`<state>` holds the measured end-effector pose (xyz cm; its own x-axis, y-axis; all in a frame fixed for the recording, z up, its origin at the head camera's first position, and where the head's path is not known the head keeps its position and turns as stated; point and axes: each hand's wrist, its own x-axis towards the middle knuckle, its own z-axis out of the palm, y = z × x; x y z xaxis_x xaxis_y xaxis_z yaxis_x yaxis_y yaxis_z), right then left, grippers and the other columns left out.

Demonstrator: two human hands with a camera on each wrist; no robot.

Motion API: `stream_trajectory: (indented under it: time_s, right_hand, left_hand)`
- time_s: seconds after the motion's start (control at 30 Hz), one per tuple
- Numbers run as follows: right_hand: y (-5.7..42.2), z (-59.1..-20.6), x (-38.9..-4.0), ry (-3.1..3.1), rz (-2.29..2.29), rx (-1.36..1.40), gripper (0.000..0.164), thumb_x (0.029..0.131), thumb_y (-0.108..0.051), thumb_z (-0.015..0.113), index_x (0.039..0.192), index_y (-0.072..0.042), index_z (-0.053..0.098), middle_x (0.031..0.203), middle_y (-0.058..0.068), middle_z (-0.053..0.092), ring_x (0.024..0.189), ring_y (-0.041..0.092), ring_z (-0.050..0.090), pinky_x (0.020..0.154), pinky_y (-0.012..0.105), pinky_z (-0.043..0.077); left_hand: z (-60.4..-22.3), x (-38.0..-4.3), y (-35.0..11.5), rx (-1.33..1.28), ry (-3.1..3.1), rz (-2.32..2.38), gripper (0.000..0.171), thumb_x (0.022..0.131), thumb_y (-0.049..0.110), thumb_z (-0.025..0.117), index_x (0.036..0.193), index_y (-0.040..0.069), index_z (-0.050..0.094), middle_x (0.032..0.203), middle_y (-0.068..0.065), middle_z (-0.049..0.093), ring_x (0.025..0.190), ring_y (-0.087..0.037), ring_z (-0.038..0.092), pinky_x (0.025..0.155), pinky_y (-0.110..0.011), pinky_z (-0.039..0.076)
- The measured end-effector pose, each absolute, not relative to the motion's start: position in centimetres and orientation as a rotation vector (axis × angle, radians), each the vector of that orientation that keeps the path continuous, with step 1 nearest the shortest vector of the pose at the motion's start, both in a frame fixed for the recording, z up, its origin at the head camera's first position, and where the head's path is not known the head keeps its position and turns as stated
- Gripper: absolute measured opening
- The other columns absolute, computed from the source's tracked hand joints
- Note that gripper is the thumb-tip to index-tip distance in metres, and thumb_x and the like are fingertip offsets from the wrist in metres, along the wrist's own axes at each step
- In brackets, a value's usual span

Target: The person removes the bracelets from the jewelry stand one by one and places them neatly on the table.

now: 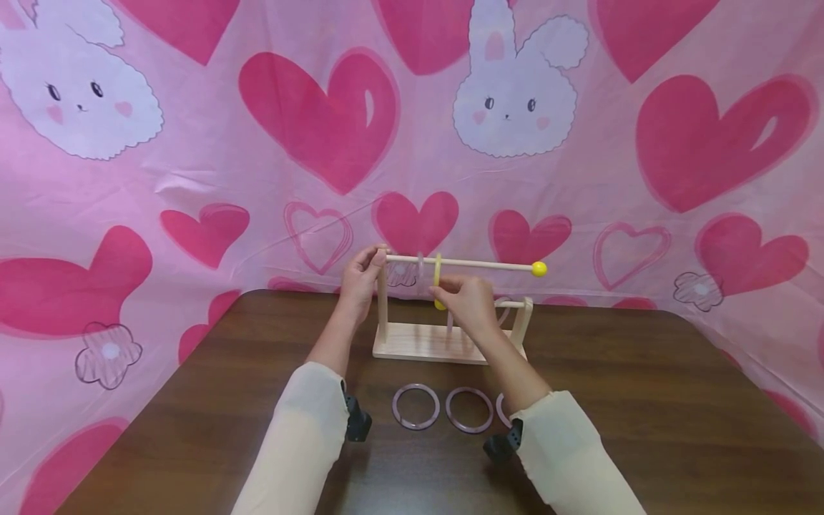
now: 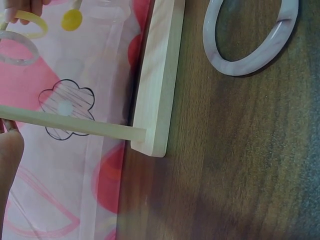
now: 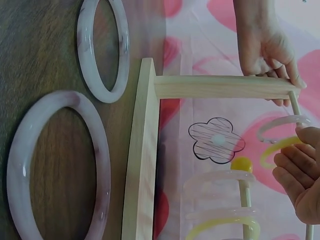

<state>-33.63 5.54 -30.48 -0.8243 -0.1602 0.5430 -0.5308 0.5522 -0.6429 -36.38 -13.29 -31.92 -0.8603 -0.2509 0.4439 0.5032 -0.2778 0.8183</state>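
A wooden bangle stand has an upper rod ending in a yellow ball. At the top of its left post, my left hand grips the wood, thumb in front and fingers behind. My right hand pinches a yellow bangle that hangs around the upper rod. Just left of it, a pale translucent bangle hangs on the same rod. On the lower rod hang pale bangles and another yellow bangle, partly hidden by my right arm in the head view.
Two marbled lilac bangles lie flat in front of the stand, one on the left and one in the middle. A third bangle is partly covered by my right forearm. Behind the brown table hangs a pink heart-print cloth.
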Motion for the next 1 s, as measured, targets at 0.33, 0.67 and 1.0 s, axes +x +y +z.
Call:
stream_trajectory:
  time_s: [0.33,0.67,1.0]
  right_hand:
    - [5.36,-30.84,-33.60,-2.304,1.191,0.549,0.018,0.080,-0.013,0.072,0.092,0.000,0.072,0.076,0.009,0.070,0.068,0.019,0.067,0.063,0.035,0.052]
    - [5.34,-30.93,-33.37,-2.236,1.147,0.527,0.018,0.080,-0.015,0.072,0.091,0.000,0.073,0.076,0.009,0.069,0.073,0.021,0.067,0.065,0.037,0.051]
    - [5.44,-30.80,-33.13,-2.124,1.079,0.558,0.014,0.080,-0.014,0.072,0.088,-0.003,0.074,0.077,0.009,0.069,0.071,0.021,0.067,0.060,0.036,0.051]
  left_hand:
    - [-31.84,-36.27,-13.32,-0.310,-1.520,-2.171,0.012,0.092,0.003,0.055,0.101,0.002,0.063,0.085,0.006,0.064,0.088,-0.009,0.056,0.087,-0.027,0.042]
    - [-31.81,-36.27,-13.31,-0.295,-1.508,-2.189,0.013,0.091,0.002,0.054,0.102,-0.002,0.061,0.085,0.005,0.065,0.088,-0.009,0.056,0.088,-0.028,0.041]
    - [-31.74,-36.24,-13.24,-0.302,-1.507,-2.183,0.015,0.092,0.001,0.054,0.104,-0.005,0.060,0.084,0.007,0.064,0.088,-0.009,0.056,0.087,-0.028,0.041]
